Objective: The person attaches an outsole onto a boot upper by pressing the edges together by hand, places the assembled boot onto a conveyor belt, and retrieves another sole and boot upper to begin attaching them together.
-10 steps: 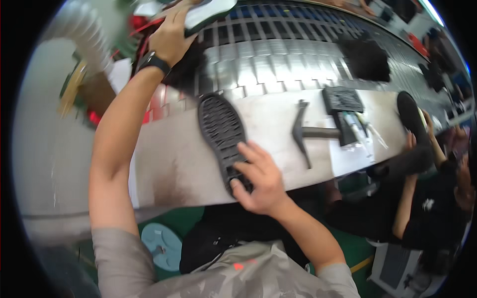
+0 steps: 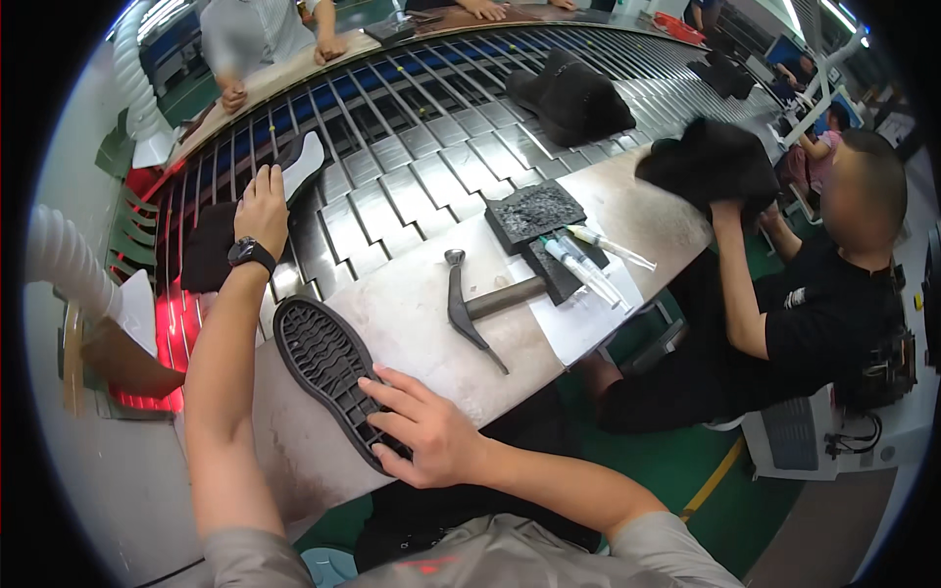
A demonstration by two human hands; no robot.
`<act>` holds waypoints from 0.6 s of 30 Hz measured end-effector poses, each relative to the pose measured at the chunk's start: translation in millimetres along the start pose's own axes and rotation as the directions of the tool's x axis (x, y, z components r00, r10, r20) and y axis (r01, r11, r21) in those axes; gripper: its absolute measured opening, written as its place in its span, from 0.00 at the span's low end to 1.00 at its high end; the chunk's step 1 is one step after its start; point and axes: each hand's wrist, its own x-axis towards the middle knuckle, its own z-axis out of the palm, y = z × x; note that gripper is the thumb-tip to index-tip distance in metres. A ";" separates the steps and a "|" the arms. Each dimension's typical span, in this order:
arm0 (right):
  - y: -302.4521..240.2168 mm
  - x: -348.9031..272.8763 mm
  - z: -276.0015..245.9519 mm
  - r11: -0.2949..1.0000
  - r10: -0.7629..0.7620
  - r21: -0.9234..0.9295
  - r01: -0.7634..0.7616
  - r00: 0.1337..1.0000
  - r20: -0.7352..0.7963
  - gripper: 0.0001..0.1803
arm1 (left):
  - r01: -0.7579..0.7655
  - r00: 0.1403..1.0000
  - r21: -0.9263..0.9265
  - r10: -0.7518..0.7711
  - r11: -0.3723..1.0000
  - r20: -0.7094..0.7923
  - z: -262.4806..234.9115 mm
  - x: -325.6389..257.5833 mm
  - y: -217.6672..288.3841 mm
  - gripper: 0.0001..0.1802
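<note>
Down on the worn metal workbench [image 2: 627, 211], seen from the head camera, the right hand [image 2: 423, 431] lies flat with its fingers spread, pressing on the heel end of a black rubber shoe sole [image 2: 328, 367] that rests tread-up near the bench's front edge. Far forward, the left hand [image 2: 263, 208], a black watch on its wrist, reaches onto the slatted conveyor [image 2: 421, 147]; its fingers curl over the end of a shoe with a white insole [image 2: 302, 162], though how firmly they grip I cannot tell. Just right of the sole lies a hammer [image 2: 480, 309], and beyond it two black pads [image 2: 537, 212] with clear syringes [image 2: 588, 260] on white paper. At the right, another person's hand holds a black shoe upper [image 2: 711, 167] at the bench's edge.
</note>
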 end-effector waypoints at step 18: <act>12.5 10.1 10.7 0.997 -0.003 -0.073 0.008 0.998 0.060 0.20 | 0.334 0.856 0.117 -0.353 0.935 0.379 -6.8 -12.1 -99.4 0.32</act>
